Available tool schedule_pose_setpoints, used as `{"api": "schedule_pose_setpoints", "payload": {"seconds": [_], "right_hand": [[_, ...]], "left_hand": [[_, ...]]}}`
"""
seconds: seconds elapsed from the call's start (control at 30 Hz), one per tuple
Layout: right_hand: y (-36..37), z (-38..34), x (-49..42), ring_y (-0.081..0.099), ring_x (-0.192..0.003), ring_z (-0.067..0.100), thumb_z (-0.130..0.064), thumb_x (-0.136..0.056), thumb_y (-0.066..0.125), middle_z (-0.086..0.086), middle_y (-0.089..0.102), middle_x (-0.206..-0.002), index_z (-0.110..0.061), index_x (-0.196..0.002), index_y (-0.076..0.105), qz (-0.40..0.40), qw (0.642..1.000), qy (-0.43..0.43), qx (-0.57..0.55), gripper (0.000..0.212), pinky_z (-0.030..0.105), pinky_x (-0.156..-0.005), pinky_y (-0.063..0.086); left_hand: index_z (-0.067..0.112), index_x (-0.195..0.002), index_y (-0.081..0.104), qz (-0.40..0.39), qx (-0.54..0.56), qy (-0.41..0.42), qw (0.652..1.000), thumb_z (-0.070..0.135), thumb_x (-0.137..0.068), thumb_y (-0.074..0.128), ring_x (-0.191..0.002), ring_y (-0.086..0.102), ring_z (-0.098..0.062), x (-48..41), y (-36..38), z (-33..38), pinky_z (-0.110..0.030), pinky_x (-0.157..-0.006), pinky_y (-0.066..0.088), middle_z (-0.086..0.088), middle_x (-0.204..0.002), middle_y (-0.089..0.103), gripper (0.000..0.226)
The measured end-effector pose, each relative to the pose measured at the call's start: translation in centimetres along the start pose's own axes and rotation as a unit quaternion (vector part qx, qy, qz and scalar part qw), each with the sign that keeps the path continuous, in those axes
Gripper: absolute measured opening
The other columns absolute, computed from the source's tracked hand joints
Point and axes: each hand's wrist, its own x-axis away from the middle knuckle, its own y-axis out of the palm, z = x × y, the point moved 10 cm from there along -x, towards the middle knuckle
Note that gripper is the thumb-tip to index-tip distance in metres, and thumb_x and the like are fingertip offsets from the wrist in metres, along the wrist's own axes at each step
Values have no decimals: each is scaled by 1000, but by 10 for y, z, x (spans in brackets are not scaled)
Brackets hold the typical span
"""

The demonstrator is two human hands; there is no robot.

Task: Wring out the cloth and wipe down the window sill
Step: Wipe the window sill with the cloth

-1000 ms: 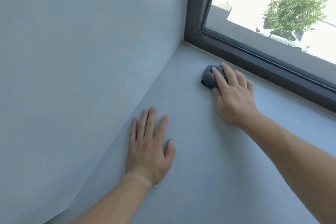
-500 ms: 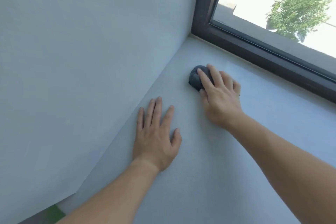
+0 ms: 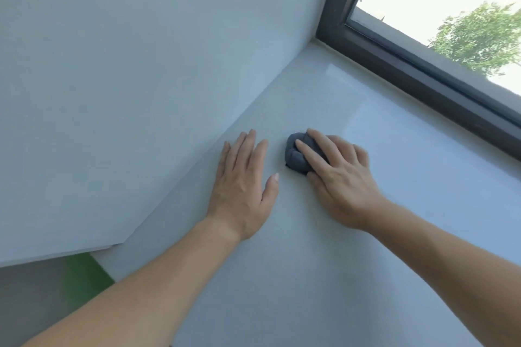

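Note:
A dark grey cloth [image 3: 294,156], bunched into a ball, lies on the pale window sill [image 3: 352,276]. My right hand [image 3: 342,182] covers it from the right, fingers draped over the top and thumb tucked against its near side, holding it down on the sill. Most of the cloth is hidden under the fingers. My left hand [image 3: 242,190] lies flat on the sill just left of the cloth, fingers straight, close to the side wall, holding nothing.
A pale side wall [image 3: 127,79] meets the sill on the left. The dark window frame [image 3: 423,76] runs along the far edge, with a tree and cars outside. The sill's near left corner drops off by a green patch [image 3: 84,273].
My right hand has dragged the cloth away from the window frame toward me, ending beside my left hand. The left hand stays flat on the sill.

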Motion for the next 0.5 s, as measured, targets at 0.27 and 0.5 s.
{"api": "schedule_pose_setpoints", "payload": {"seconds": [0.27,0.5], "right_hand": [[-14,68,-129,15,-146,30,-37,-99,33,0,15,-163,-32,-153,19,30,977,206,-53,56,48,-116,15],[0,-13,-99,24,-142,27,-38,-98,31,-3,24,-160,-33,-151,28,-19,998,-47,-22,53,50,-118,18]], "left_hand": [[22,-154,31,-51,-137,-45,988,52,-94,31,-153,6,-27,55,13,-27,-55,-122,6,-10,-166,12,67],[19,-152,36,-50,-160,-44,985,52,-91,39,-153,9,-27,56,18,-28,-59,-119,16,-12,-165,15,70]]}}
